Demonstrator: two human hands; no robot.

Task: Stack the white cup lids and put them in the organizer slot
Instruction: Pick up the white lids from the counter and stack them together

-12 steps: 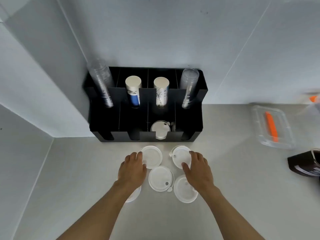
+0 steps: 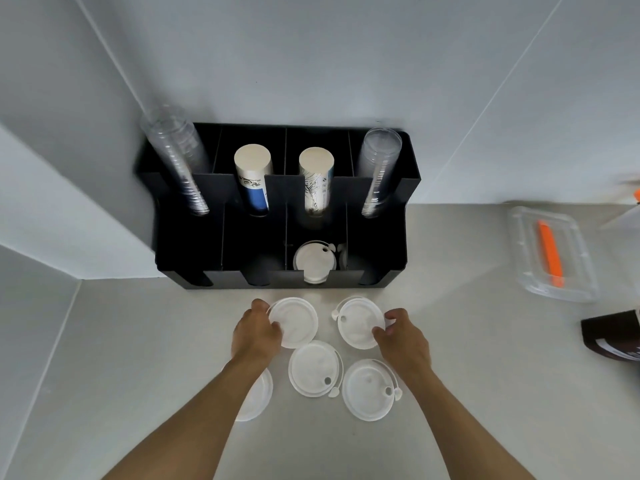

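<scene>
The left hand (image 2: pixel 255 336) curls its fingers round the edge of a round white plastic cup lid (image 2: pixel 295 322), seemingly pinching it. The right hand (image 2: pixel 403 339) likewise grips a second white lid (image 2: pixel 358 322). Beyond the fingertips stands the black plastic organizer (image 2: pixel 374 244), lids (image 2: pixel 314 261) already in one front slot.

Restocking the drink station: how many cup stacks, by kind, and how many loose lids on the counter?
Clear cup stacks: 2
Paper cup stacks: 2
Loose lids on counter: 5
Total: 9
</scene>
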